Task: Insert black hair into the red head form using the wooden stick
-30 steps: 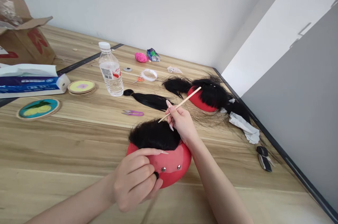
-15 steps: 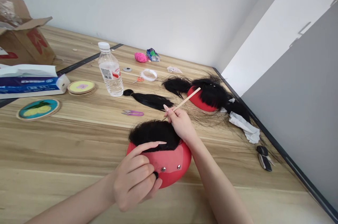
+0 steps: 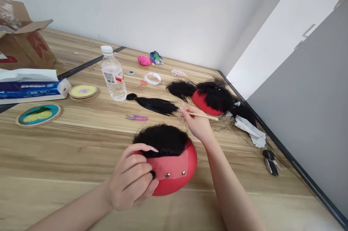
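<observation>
A red dome form (image 3: 176, 176) partly covered with black hair (image 3: 161, 139) rests on the wooden table (image 3: 81, 144) in front of me. My left hand (image 3: 130, 178) grips its near left side, fingers curled over the hair's edge. My right hand (image 3: 197, 124) is closed on a thin wooden stick (image 3: 203, 115), held beyond the dome's right rear with the stick lying nearly level and pointing right. A loose black hair bundle (image 3: 156, 104) lies just behind my right hand.
A second red form with black hair (image 3: 212, 98) sits at the back right, white cloth (image 3: 251, 131) beside it. Purple snips (image 3: 137, 117), a water bottle (image 3: 112, 73), tissue pack (image 3: 29, 86), round coasters (image 3: 38, 114), cardboard box (image 3: 21, 42) and small scissors (image 3: 143, 83) lie around.
My right hand has lifted off the hair and moved back and right, swinging the stick from slanted up to nearly level. My left hand has shifted slightly left on the dome.
</observation>
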`<action>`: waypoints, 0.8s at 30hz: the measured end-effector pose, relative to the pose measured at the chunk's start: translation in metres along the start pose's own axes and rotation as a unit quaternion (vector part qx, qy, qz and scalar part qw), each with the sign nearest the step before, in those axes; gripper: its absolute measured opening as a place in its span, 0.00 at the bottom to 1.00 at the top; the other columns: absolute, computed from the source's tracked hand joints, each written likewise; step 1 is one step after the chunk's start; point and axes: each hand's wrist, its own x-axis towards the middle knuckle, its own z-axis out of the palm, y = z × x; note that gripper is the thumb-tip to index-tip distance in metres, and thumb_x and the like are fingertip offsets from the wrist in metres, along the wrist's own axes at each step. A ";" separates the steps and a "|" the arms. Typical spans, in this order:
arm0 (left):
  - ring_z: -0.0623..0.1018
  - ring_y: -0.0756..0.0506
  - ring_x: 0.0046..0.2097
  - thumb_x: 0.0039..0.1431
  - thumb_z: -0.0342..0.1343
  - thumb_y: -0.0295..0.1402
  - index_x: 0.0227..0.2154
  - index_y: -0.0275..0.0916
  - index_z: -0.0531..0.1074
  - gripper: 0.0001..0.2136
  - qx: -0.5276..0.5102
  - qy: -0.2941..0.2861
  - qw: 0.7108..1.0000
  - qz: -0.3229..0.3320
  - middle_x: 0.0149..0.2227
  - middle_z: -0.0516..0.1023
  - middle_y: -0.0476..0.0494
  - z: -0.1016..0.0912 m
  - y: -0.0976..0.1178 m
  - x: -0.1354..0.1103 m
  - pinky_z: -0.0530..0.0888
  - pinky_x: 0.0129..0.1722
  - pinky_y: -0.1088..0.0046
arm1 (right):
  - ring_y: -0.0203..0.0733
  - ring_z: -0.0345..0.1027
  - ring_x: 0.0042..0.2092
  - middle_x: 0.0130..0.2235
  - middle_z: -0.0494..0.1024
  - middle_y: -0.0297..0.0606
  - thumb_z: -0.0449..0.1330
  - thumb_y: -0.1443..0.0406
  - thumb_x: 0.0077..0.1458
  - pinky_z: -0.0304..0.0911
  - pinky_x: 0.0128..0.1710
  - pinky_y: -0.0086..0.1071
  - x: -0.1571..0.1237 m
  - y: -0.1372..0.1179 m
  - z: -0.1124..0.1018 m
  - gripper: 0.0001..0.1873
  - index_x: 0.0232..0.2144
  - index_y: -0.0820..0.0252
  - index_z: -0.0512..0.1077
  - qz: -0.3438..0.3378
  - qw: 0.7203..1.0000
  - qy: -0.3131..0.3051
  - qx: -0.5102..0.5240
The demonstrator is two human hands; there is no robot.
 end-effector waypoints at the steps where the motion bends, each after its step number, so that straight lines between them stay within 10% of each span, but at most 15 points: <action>1: 0.73 0.50 0.28 0.65 0.48 0.26 0.23 0.39 0.66 0.13 0.008 0.012 1.000 0.019 0.23 0.73 0.51 -0.002 -0.003 0.001 0.82 0.38 0.64 | 0.41 0.74 0.33 0.32 0.80 0.38 0.55 0.55 0.63 0.65 0.36 0.33 -0.004 -0.008 -0.004 0.16 0.30 0.57 0.74 -0.010 1.000 0.003 0.017; 7: 0.73 0.47 0.31 0.67 0.47 0.28 0.26 0.39 0.67 0.12 0.063 0.067 0.995 0.042 0.27 0.72 0.47 -0.007 -0.025 0.000 0.80 0.38 0.59 | 0.44 0.76 0.44 0.42 0.82 0.37 0.62 0.56 0.60 0.68 0.47 0.34 -0.034 -0.052 -0.020 0.11 0.40 0.55 0.77 -0.159 0.974 -0.138 0.080; 14: 0.73 0.46 0.31 0.66 0.49 0.30 0.27 0.38 0.67 0.11 0.076 0.086 0.992 0.057 0.28 0.72 0.47 -0.009 -0.035 -0.002 0.77 0.40 0.59 | 0.48 0.69 0.58 0.58 0.74 0.43 0.67 0.57 0.54 0.64 0.59 0.41 -0.040 -0.040 -0.006 0.32 0.59 0.52 0.67 -0.238 0.914 -0.327 -0.011; 20: 0.73 0.46 0.33 0.68 0.48 0.32 0.26 0.39 0.67 0.14 0.085 0.085 0.991 0.063 0.28 0.71 0.47 -0.007 -0.029 -0.002 0.77 0.42 0.59 | 0.45 0.71 0.57 0.58 0.75 0.41 0.63 0.61 0.60 0.65 0.58 0.36 -0.038 -0.045 -0.006 0.23 0.58 0.53 0.68 -0.259 0.907 -0.331 -0.011; 24: 0.76 0.46 0.35 0.69 0.47 0.32 0.27 0.39 0.67 0.13 0.077 0.084 0.993 0.044 0.30 0.72 0.47 -0.004 -0.030 0.000 0.77 0.44 0.58 | 0.48 0.73 0.53 0.51 0.80 0.43 0.59 0.60 0.63 0.67 0.55 0.42 -0.038 -0.048 -0.006 0.15 0.50 0.56 0.74 -0.267 0.942 -0.185 -0.081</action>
